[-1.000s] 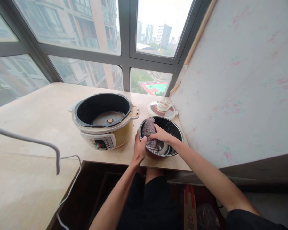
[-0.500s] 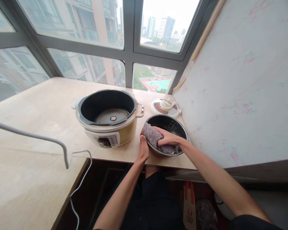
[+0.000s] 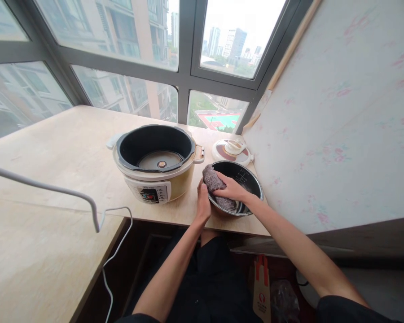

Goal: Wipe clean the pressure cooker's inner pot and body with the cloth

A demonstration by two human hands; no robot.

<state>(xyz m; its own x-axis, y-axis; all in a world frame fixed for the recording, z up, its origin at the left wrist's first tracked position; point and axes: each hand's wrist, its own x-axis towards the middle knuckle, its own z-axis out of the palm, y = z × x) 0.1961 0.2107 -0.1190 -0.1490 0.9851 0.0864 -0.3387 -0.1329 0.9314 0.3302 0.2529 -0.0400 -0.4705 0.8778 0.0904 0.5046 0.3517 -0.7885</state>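
A dark inner pot with measuring marks on its wall sits near the counter's front edge. My left hand grips its left side at the rim. Inside the pot, my right hand is closed on a brownish-grey cloth, which is pressed to the left inner wall and hangs partly over the rim. To the left stands the electric pressure cooker base, open on top, with a round metal plate at its bottom. Behind the pot lies the cooker lid, handle up.
The pale counter runs along grey-framed windows. A flowered wall borders it on the right. A grey cable crosses at the left. Below, a paper bag and a clear plastic bag stand on the floor.
My right hand and the cloth have moved a little up along the pot's left inner wall. The camera view has shifted slightly. My left hand keeps its hold on the pot.
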